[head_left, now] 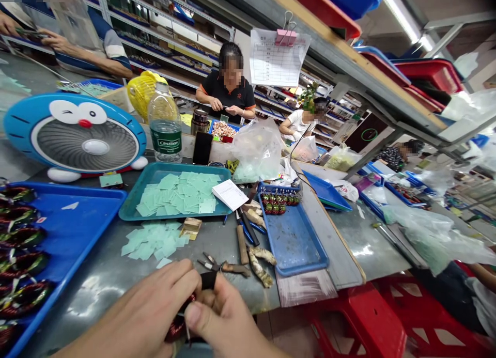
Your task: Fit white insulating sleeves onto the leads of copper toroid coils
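At the bench's front edge, my left hand (155, 298) and my right hand (228, 316) are closed together around a toroidal coil (177, 328) wound with reddish copper wire. Fingers hide most of the coil. My right thumb presses on its near side, beside a thin wire end. Between the hands a black piece (208, 280) shows at the top; I cannot tell whether it belongs to the coil. Just beyond lie pliers (228, 266) with worn, wrapped handles. Loose pale-green sheets (151, 242) are heaped past my left hand.
Larger wound coils fill a blue tray (89, 213) at left. A teal tray (126, 205) holds more green sheets. Small coils stand in another blue tray (298, 244). A blue fan (23, 125) and water bottle (166, 125) stand behind; red stools (360, 316) are at right. Co-workers sit opposite.
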A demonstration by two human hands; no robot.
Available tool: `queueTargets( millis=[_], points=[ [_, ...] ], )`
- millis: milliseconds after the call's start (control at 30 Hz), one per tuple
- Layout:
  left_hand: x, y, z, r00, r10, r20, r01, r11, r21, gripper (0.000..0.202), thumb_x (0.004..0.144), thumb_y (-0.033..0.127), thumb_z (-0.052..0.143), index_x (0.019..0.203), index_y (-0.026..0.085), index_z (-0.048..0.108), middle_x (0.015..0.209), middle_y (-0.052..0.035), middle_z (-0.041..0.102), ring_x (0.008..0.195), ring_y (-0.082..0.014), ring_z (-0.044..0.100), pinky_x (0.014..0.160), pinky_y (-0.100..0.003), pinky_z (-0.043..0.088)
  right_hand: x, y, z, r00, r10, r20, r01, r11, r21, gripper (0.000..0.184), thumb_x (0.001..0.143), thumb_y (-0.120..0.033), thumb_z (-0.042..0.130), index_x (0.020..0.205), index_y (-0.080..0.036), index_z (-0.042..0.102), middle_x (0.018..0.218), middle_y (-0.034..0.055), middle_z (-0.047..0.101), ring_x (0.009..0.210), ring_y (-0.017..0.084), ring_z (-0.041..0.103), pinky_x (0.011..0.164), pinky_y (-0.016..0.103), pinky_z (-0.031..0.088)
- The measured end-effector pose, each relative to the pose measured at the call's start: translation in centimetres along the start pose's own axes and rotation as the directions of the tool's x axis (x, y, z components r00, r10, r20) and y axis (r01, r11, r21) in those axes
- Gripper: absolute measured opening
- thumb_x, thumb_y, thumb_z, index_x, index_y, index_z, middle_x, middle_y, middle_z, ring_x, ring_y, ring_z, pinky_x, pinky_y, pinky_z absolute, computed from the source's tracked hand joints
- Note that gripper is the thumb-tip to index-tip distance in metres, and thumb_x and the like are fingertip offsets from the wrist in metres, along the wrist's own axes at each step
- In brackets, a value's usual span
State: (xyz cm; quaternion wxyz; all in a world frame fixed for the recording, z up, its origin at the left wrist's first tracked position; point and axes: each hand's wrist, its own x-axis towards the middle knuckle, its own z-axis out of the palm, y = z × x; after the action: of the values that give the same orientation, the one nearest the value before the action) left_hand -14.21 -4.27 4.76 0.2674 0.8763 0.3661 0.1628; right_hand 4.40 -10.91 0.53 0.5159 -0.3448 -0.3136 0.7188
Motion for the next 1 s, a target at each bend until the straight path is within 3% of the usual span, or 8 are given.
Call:
queueTargets(
  millis=[100,167,300,533,667,1000],
  points=[
    [0.1,-0.2,0.0,1.0,0.018,0.021,-0.017,1.0,-0.016,0.037,0.061,0.015,0.068,0.094,0.032,0.068,0.103,0.0021,0.077,0.091,-0.0273,0.076,0.078,-0.035,0.058,0.3,0.5,0.2,1.0,-0.02,-0.009,0.02,0.999,0.036,0.091,0.074,-0.076,0.117,0.135,-0.028,0.07,0.106,-0.0025,0.079,0.089,0.017,0.074,0.091,0.032,0.057],
    [0.2,-0.2,0.0,0.999,0.017,0.031,-0.017,1.0,-0.021,0.037,0.06,0.015,0.067,0.093,0.032,0.067,0.103,0.0029,0.077,0.09,-0.0263,0.076,0.077,-0.034,0.058,0.4,0.8,0.3,0.999,-0.015,-0.032,0.017,0.999,0.047,0.091,0.069,-0.078,0.118,0.126,-0.028,0.068,0.102,-0.0041,0.076,0.085,0.016,0.071,0.088,0.03,0.055],
    [0.1,0.0,0.2,0.999,-0.016,0.029,0.017,1.0,-0.011,0.035,0.061,0.015,0.066,0.092,0.032,0.065,0.101,0.0031,0.075,0.089,-0.0259,0.075,0.075,-0.036,0.055,0.0,1.1,0.2,0.998,-0.007,-0.065,0.006,1.0,-0.004,0.084,0.073,-0.08,0.116,0.11,-0.028,0.061,0.094,-0.0056,0.069,0.079,0.012,0.061,0.081,0.026,0.05],
    [0.0,0.3,0.3,0.998,-0.039,0.049,0.04,0.999,-0.027,0.035,0.06,0.017,0.068,0.091,0.032,0.065,0.102,0.0024,0.075,0.09,-0.0279,0.076,0.076,-0.039,0.056,0.2,1.1,0.5,0.998,-0.059,-0.038,0.06,0.998,0.01,0.08,0.077,-0.074,0.116,0.123,-0.027,0.071,0.104,-0.0018,0.078,0.09,0.016,0.071,0.085,0.029,0.054],
    [-0.1,0.4,0.1,0.995,-0.049,0.087,0.053,0.998,-0.045,0.035,0.062,0.017,0.067,0.094,0.031,0.068,0.105,0.0022,0.077,0.094,-0.0273,0.076,0.08,-0.037,0.059,0.6,0.8,0.9,0.997,-0.079,0.003,0.078,0.989,0.129,0.087,0.078,-0.07,0.118,0.139,-0.026,0.074,0.103,-0.0048,0.077,0.08,0.01,0.067,0.083,0.025,0.052],
    [-0.5,0.1,-0.1,0.975,-0.127,0.183,0.135,0.99,-0.033,0.034,0.063,0.013,0.068,0.093,0.028,0.071,0.109,-0.0026,0.078,0.097,-0.0285,0.074,0.082,-0.036,0.053,0.5,1.0,0.5,1.0,0.004,-0.006,-0.003,0.995,0.1,0.08,0.071,-0.064,0.124,0.116,-0.023,0.071,0.095,-0.0053,0.081,0.077,0.009,0.071,0.08,0.022,0.056]
  ],
)
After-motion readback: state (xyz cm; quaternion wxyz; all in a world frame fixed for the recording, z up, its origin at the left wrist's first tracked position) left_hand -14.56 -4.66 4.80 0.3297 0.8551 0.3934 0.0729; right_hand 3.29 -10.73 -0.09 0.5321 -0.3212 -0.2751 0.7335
